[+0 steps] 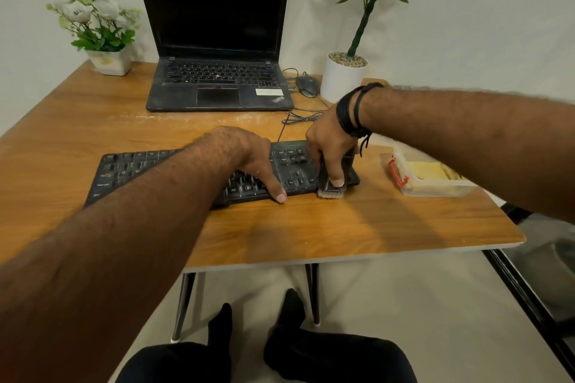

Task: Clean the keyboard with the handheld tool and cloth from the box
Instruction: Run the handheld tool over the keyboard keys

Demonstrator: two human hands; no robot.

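Your black keyboard point(193, 171) lies flat across the middle of the desk, its long side roughly parallel to the near edge, its cable running off from the far edge. The dark handheld brush point(330, 186) sits at the keyboard's right end, pale bristles overhanging the near edge. To the right, apart from the keyboard, the clear plastic box point(435, 188) holds a folded yellow cloth point(427, 171).

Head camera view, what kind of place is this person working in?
Probably a home office or study corner: a wooden desk against a plain wall, holding an open laptop, a wired mouse and two potted plants.
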